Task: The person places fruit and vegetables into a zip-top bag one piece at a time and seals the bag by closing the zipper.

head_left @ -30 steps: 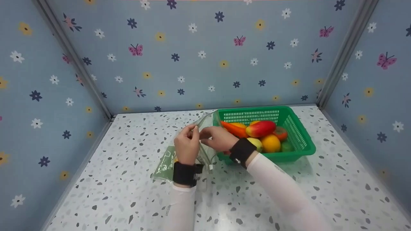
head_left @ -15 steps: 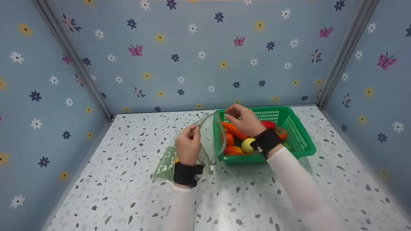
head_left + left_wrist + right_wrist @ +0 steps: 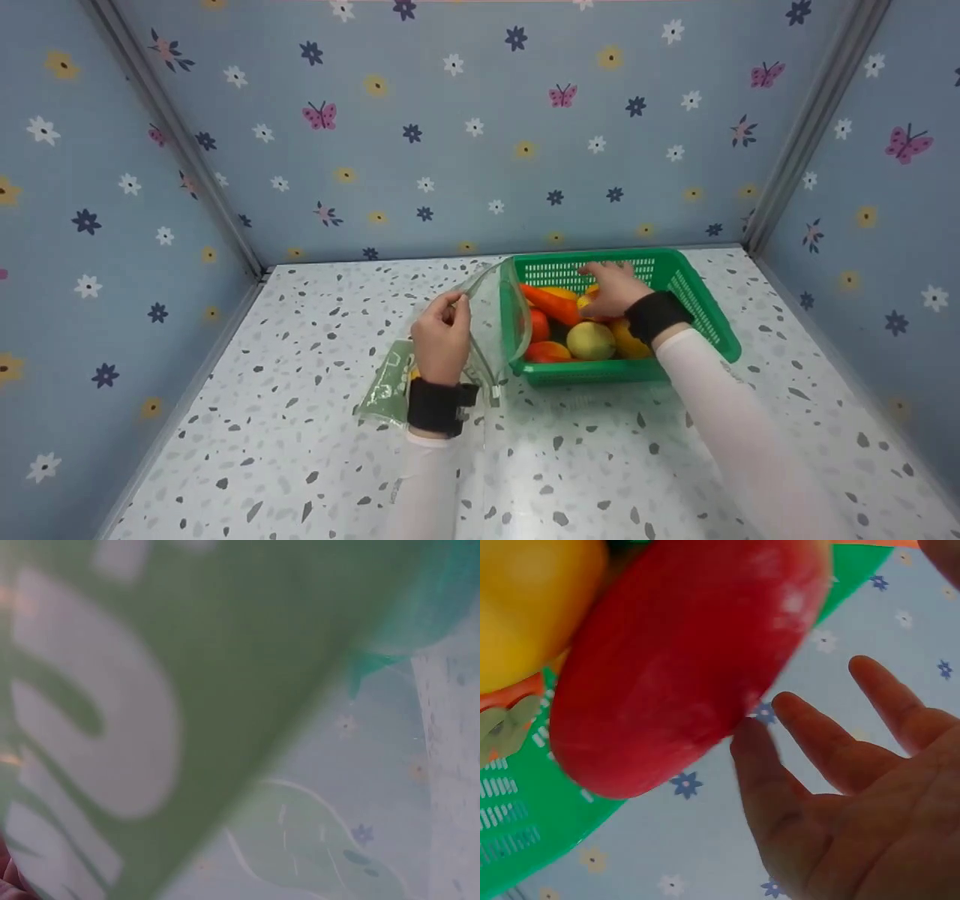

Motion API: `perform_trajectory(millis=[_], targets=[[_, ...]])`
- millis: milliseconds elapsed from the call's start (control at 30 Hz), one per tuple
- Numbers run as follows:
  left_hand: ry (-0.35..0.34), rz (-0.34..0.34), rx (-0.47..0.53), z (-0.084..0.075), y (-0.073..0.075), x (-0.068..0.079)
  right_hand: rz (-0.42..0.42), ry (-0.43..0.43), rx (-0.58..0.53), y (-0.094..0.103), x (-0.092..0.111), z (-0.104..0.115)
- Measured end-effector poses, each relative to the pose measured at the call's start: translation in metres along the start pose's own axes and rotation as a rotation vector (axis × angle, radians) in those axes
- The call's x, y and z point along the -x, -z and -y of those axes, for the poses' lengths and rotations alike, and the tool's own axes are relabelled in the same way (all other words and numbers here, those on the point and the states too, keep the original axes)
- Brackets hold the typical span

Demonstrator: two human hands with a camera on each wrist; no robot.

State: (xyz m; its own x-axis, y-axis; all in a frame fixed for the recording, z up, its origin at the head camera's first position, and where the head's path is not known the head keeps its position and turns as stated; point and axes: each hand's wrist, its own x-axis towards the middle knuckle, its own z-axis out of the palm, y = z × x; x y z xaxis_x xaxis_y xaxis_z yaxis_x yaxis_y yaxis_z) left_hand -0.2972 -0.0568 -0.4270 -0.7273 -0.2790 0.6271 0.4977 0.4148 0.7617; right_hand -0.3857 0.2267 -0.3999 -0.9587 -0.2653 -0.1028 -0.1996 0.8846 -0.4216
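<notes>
My left hand (image 3: 441, 334) pinches the edge of a clear zip bag (image 3: 491, 322) with a green printed panel. The bag's mouth gapes toward the green basket (image 3: 592, 373), and something yellow shows inside it, mostly hidden. Green print fills much of the left wrist view, with only a bit of the left hand (image 3: 11, 877) at the corner. Over the basket, my right hand (image 3: 616, 289) spreads its fingers around a red mango (image 3: 682, 667). One fingertip lies at the mango's edge in the right wrist view; whether it touches, I cannot tell.
The basket also holds a carrot (image 3: 553, 304), a pale yellow-green round fruit (image 3: 591, 341), an orange (image 3: 628, 341) and several other fruits. A speckled white table (image 3: 300, 450) carries everything. Flower-patterned panels (image 3: 450, 150) enclose the back and both sides.
My right hand has left the bag's mouth and moved right, over the basket to the red mango. The bag's mouth stands wider now. My left hand has barely moved.
</notes>
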Motion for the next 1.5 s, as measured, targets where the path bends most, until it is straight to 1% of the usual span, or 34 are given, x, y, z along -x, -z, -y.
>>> perform_trajectory(millis=[200, 300, 500, 700, 933, 1000, 1167, 1233, 1333, 1500], targets=[[0.005, 0.008, 0.005, 0.000, 0.000, 0.000, 0.049, -0.029, 0.069, -0.004, -0.001, -0.014], [0.012, 0.015, 0.010, -0.001, 0.000, 0.000, 0.054, -0.059, 0.095, -0.007, -0.002, -0.020], [0.000, 0.016, -0.012, -0.002, 0.000, -0.001, 0.024, -0.098, 0.100, -0.012, -0.002, -0.027], [-0.015, 0.023, -0.009, -0.002, 0.000, -0.001, -0.037, -0.090, 0.053, -0.014, -0.002, -0.032], [-0.015, 0.014, -0.008, -0.002, 0.000, -0.001, -0.086, -0.074, -0.075, -0.013, -0.002, -0.028], [-0.013, 0.009, -0.016, -0.002, 0.000, -0.002, -0.122, -0.052, -0.113, -0.012, -0.001, -0.026], [-0.010, 0.001, -0.038, -0.001, 0.001, -0.002, -0.246, 0.038, -0.233, -0.008, 0.004, -0.013], [-0.010, 0.001, -0.043, -0.001, 0.001, -0.002, -0.293, 0.068, -0.302, -0.006, 0.009, -0.004], [-0.014, 0.001, -0.044, -0.001, 0.000, -0.001, -0.353, 0.088, -0.442, -0.007, 0.017, 0.012], [-0.006, 0.000, -0.040, -0.002, -0.001, 0.000, -0.402, 0.112, -0.681, -0.016, 0.033, 0.041]])
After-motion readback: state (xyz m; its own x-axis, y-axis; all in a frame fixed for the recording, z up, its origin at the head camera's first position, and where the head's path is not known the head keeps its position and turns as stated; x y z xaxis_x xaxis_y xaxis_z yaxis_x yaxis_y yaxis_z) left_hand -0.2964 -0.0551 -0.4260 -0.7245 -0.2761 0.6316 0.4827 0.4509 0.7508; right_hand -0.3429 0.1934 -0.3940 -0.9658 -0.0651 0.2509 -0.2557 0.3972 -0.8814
